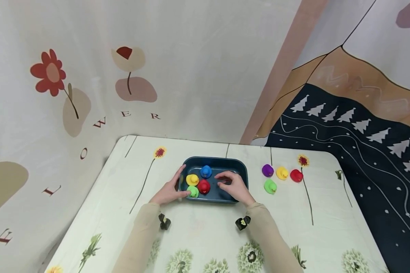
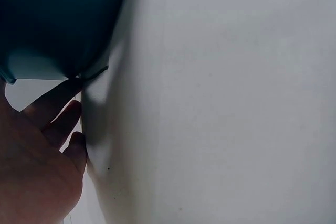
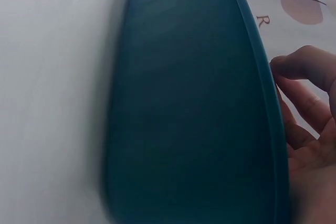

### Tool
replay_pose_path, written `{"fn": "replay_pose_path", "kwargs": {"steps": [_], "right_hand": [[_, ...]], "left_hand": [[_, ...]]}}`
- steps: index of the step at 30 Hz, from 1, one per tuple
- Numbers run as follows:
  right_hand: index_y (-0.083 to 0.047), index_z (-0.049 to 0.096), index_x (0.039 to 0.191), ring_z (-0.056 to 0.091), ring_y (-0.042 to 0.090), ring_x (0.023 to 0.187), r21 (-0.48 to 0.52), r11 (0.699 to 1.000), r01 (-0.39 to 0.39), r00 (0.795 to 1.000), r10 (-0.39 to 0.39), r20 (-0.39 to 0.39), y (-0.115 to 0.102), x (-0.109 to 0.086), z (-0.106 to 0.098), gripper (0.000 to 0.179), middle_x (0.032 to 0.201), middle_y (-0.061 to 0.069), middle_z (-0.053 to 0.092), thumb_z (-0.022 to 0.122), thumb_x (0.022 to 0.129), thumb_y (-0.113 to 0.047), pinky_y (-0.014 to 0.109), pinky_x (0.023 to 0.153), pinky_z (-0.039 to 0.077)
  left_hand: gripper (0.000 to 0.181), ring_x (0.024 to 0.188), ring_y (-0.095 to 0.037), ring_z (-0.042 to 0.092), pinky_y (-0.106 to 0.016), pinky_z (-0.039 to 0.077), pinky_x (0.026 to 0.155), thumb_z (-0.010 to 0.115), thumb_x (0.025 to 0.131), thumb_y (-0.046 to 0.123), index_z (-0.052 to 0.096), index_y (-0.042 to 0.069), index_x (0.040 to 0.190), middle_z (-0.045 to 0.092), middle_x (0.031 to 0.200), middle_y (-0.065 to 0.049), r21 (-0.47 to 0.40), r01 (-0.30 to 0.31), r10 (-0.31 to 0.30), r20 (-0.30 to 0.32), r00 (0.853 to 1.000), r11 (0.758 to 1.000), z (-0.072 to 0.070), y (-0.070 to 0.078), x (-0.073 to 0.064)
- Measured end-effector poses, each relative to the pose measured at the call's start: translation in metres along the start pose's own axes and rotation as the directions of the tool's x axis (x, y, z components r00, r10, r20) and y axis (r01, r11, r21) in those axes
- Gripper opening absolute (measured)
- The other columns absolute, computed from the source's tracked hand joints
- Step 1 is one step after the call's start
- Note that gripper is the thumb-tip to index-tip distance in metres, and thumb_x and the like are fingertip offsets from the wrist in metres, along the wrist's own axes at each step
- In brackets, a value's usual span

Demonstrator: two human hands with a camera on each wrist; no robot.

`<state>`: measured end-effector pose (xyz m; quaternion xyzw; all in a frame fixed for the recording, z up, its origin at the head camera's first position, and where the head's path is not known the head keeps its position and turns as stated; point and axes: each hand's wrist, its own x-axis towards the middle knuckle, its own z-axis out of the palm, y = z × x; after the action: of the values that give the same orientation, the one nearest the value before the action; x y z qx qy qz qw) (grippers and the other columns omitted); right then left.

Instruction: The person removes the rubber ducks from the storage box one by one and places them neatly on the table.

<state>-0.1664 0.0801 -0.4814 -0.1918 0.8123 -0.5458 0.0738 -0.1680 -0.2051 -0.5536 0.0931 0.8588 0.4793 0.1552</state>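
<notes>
Dark blue, the shallow tray (image 1: 222, 163) lies on the table (image 1: 205, 227) between my two grips. Its left half holds four toy ducks: a blue duck (image 1: 205, 171) toward the far side, a yellow duck (image 1: 192, 180) to its left, and nearer me a red duck (image 1: 204, 187) beside a green duck (image 1: 193, 192) in the near left corner. My left grip (image 1: 169, 190) spans the tray's left end, thumb and fingers spread apart, the fingers touching it from outside; whether the thumb meets the green duck I cannot tell. My right grip (image 1: 235, 185) is over the tray's right half, thumb and forefinger loosely bent and apart. Off to the right, on the table, a purple duck (image 1: 268, 170), a second yellow duck (image 1: 282, 173) and a second red duck (image 1: 296, 175) make a row, a second green duck (image 1: 270, 186) nearer me. Beige sleeves (image 1: 138, 235) cover my arms. Beyond the table hangs a pale cloth (image 1: 205, 57) printed with flowers and letters.
</notes>
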Motion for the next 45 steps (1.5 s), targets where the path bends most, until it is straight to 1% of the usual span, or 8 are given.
{"fn": "replay_pose_path", "kwargs": {"steps": [3,10,12,18,24,28,35,45], "right_hand": [[0.007,0.066,0.109,0.063,0.034,0.094,0.006,1.0,-0.012,0.999,0.012,0.039,0.002,0.004,0.007,0.022,0.11,0.022,0.064,0.064,0.087,0.008,0.046,0.086,0.051],[0.003,0.066,0.111,0.064,0.022,0.094,0.017,1.0,-0.01,0.991,0.008,0.133,0.036,0.017,0.028,0.023,0.11,0.013,0.066,0.066,0.088,0.0,0.032,0.083,0.053],[0.003,0.066,0.111,0.064,0.022,0.095,0.047,0.999,-0.021,0.989,0.014,0.145,0.037,0.019,0.032,0.023,0.109,0.015,0.065,0.066,0.088,0.001,0.033,0.083,0.054],[0.0,0.067,0.112,0.061,0.024,0.094,0.048,0.991,-0.125,0.984,0.118,0.133,0.036,0.023,0.044,0.024,0.107,0.013,0.065,0.068,0.087,-0.002,0.034,0.081,0.053],[-0.002,0.068,0.106,0.061,0.021,0.089,0.03,0.989,-0.146,0.987,0.143,0.076,0.042,0.025,0.049,0.02,0.101,0.009,0.066,0.07,0.086,-0.003,0.032,0.077,0.053],[-0.003,0.069,0.105,0.062,0.019,0.088,0.056,0.982,-0.18,0.982,0.175,0.072,0.042,0.026,0.048,0.019,0.1,0.008,0.067,0.07,0.087,-0.003,0.031,0.076,0.053],[-0.003,0.068,0.109,0.061,0.017,0.086,0.006,0.989,-0.147,0.981,0.145,0.132,0.044,0.028,0.048,0.022,0.099,0.007,0.066,0.071,0.087,-0.005,0.03,0.076,0.053],[-0.003,0.067,0.108,0.059,0.015,0.081,-0.098,0.993,-0.069,0.986,0.083,0.144,0.043,0.029,0.051,0.024,0.1,0.007,0.065,0.072,0.085,-0.003,0.028,0.074,0.051]], "left_hand": [[0.097,0.137,-0.045,0.026,-0.061,0.025,0.107,0.075,0.084,0.039,0.009,0.037,0.155,0.016,0.158,-0.019,-0.001,-0.001,0.001,-0.003,1.0,1.0,0.0,0.001,0.0],[0.098,0.138,-0.044,0.025,-0.061,0.025,0.107,0.075,0.084,0.04,0.007,0.04,0.155,0.016,0.158,-0.018,0.005,-0.006,0.006,0.003,1.0,1.0,0.0,0.002,-0.002],[0.098,0.138,-0.044,0.025,-0.061,0.025,0.107,0.075,0.083,0.041,0.007,0.04,0.154,0.016,0.158,-0.017,0.003,-0.006,0.006,0.003,1.0,1.0,0.0,0.002,-0.002],[0.098,0.137,-0.045,0.026,-0.062,0.024,0.107,0.075,0.083,0.04,0.008,0.041,0.154,0.016,0.157,-0.019,-0.006,-0.012,0.012,-0.001,1.0,1.0,0.0,0.001,-0.002],[0.098,0.137,-0.045,0.025,-0.061,0.024,0.107,0.075,0.083,0.042,0.007,0.043,0.153,0.016,0.158,-0.018,-0.016,-0.015,0.015,0.0,1.0,1.0,0.001,-0.002,-0.001],[0.099,0.137,-0.045,0.025,-0.06,0.025,0.107,0.076,0.082,0.042,0.008,0.043,0.154,0.016,0.158,-0.019,-0.023,-0.02,0.02,-0.003,1.0,1.0,0.001,-0.002,-0.001],[0.099,0.138,-0.044,0.025,-0.059,0.024,0.108,0.076,0.082,0.042,0.007,0.043,0.154,0.015,0.158,-0.018,-0.015,0.001,-0.001,0.001,1.0,1.0,0.0,0.0,-0.001],[0.099,0.139,-0.044,0.024,-0.059,0.023,0.108,0.076,0.082,0.04,0.008,0.043,0.154,0.015,0.158,-0.017,-0.02,0.007,-0.007,-0.001,1.0,1.0,0.0,0.001,-0.002]]}}
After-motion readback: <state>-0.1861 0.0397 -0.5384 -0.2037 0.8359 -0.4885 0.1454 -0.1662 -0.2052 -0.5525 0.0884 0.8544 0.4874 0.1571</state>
